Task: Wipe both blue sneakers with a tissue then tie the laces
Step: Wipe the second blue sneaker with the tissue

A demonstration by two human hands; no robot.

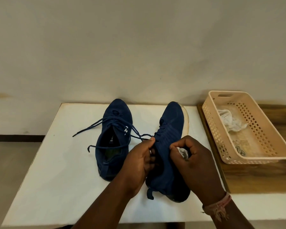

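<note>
Two blue sneakers stand on a white board, toes pointing away from me. The left sneaker sits flat, its laces untied and trailing to the left. The right sneaker is tilted onto its side, its white sole edge showing at the far right. My left hand grips this shoe at the collar, thumb near the top eyelets. My right hand is closed around a crumpled white tissue and presses it against the shoe's outer side.
A beige perforated plastic basket stands on a wooden surface to the right, holding a crumpled white tissue and some small scraps. A plain wall rises right behind the board. The floor lies to the left.
</note>
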